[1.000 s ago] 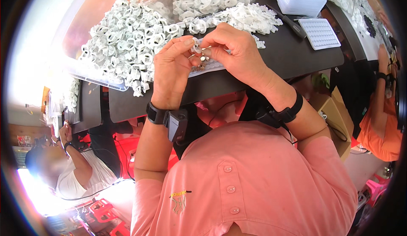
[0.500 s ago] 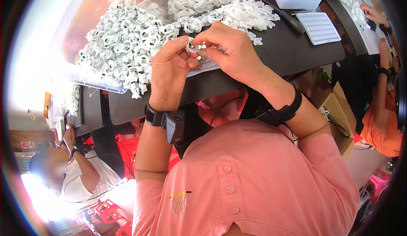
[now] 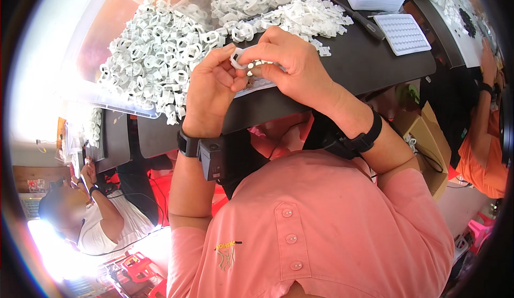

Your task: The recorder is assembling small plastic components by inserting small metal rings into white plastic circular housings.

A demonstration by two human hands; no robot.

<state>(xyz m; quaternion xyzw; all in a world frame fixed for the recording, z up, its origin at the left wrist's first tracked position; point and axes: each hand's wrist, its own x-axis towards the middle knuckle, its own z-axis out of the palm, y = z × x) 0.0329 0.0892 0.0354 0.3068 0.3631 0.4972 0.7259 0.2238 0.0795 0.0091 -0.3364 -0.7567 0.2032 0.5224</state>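
Both hands meet over the black table: left hand and right hand pinch one small white plastic ring, possibly with smaller bits beneath, beside the heaped white parts.

shirt: pink polo, three buttons, chest emblem | wrists: black bands, black box attached

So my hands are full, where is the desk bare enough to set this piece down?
Bare dark desk lies between the right hand and the white grid tray. Left and behind, heaps of white rings crowd it.
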